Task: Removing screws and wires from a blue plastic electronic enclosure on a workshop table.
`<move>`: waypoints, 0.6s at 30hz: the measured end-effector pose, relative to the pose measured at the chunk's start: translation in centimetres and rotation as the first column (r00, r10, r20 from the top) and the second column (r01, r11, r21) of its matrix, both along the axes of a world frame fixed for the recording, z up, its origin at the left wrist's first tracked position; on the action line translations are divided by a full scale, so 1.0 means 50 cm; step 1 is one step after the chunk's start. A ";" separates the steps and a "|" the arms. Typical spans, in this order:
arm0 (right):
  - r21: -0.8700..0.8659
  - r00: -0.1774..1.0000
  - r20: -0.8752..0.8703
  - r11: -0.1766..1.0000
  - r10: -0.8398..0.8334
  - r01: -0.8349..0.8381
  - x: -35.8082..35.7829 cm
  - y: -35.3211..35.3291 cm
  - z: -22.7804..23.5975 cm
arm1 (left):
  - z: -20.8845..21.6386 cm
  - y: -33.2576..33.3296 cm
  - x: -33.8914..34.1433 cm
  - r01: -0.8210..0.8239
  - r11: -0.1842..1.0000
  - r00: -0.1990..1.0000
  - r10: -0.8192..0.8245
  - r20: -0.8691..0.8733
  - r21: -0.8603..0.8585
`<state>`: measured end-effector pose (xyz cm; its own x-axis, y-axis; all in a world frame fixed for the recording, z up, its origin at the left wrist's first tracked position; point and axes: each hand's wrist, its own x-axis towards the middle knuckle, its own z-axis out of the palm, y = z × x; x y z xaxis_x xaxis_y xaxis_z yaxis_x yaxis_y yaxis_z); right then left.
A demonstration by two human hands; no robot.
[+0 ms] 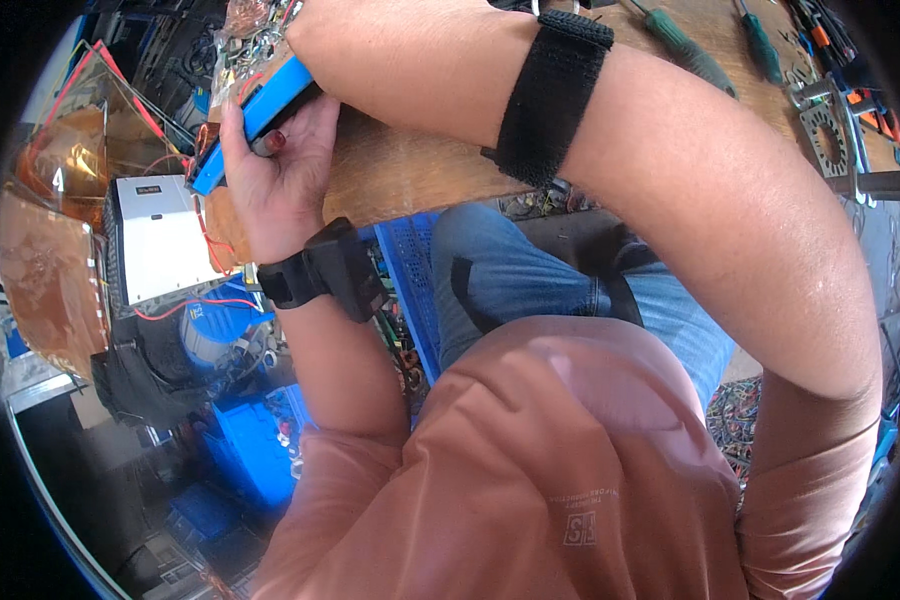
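Observation:
My left hand (282, 175) is raised over the left edge of the bench, its thumb and fingers around a flat blue case (262, 108) with a dark underside. The case stands tilted, running from lower left to upper right. Against the palm, below the case, lies a short red cylindrical end (269, 143) of something whose kind I cannot make out. My right arm crosses the top of the view from the right. Of my right hand (315, 38) only the bent wrist end shows beside the case's upper end; its fingers are hidden. Both wrists carry black straps.
On the wooden bench (400, 165) lie green-handled screwdrivers (682, 50) and, at right, a slotted metal bracket (825, 140). A white box (158, 240) with red wires stands at left beside amber film (55, 270). Blue crates (255, 445) sit lower left.

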<state>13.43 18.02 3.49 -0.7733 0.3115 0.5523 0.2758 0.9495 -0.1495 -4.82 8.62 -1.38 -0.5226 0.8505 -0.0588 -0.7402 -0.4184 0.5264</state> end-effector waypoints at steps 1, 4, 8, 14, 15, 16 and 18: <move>0.004 1.000 -0.012 1.000 -0.010 0.010 -0.004 0.003 -0.004 | 0.004 0.006 0.012 0.002 1.000 1.000 -0.002 0.000 0.000; 0.008 0.999 -0.033 1.000 -0.013 0.013 -0.027 0.007 -0.013 | 0.014 0.011 0.040 -0.189 0.975 0.973 0.169 -0.154 -0.120; -0.036 0.997 -0.050 0.998 0.051 -0.053 -0.003 0.012 -0.008 | 0.014 0.006 0.030 -0.107 0.988 0.987 0.093 -0.129 -0.111; -0.015 0.997 0.035 0.997 0.075 -0.074 -0.019 0.019 -0.009 | 0.022 0.015 0.034 -0.173 0.964 0.982 0.152 -0.113 -0.200; -0.007 0.996 0.036 0.997 0.077 -0.077 -0.028 0.016 -0.018 | 0.021 0.012 0.031 -0.195 0.957 0.977 0.172 -0.123 -0.213; 0.046 0.997 -0.070 0.999 0.011 -0.008 -0.045 0.010 -0.040 | 0.015 0.009 0.026 -0.214 0.952 0.974 0.190 -0.125 -0.221; 0.107 0.984 -0.172 0.992 -0.048 0.067 -0.059 0.005 -0.058 | -0.002 0.003 0.016 -0.247 0.940 0.967 0.222 -0.127 -0.237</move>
